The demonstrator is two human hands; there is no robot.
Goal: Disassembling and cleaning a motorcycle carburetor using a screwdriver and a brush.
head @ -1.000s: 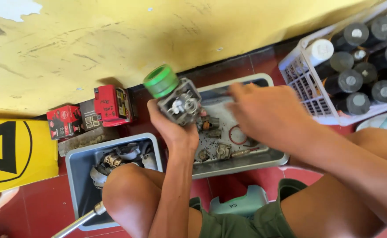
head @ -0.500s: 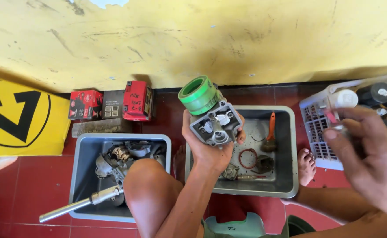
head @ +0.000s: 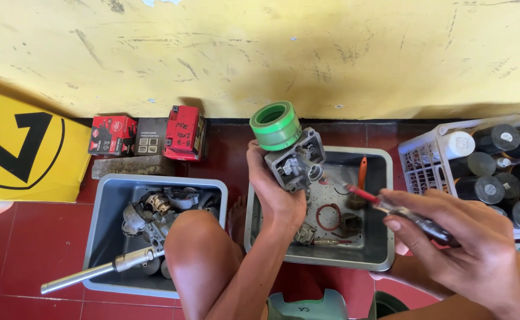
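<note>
The left hand (head: pixel 278 189) wraps tightly around a grey carburetor (head: pixel 295 159) with a green ring (head: pixel 275 124), held up above the grey tray (head: pixel 384 249). At three o'clock from it, the right hand (head: pixel 455 249) pinches a red-tipped screwdriver (head: pixel 390 207), its tip just beside the carburetor

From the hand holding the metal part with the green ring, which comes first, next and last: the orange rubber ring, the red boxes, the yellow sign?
Measured from the left hand in the head view:
1. Orange rubber ring, just to its right inside the grey tray.
2. Red boxes, up and left by the wall.
3. Yellow sign, far left.
</note>
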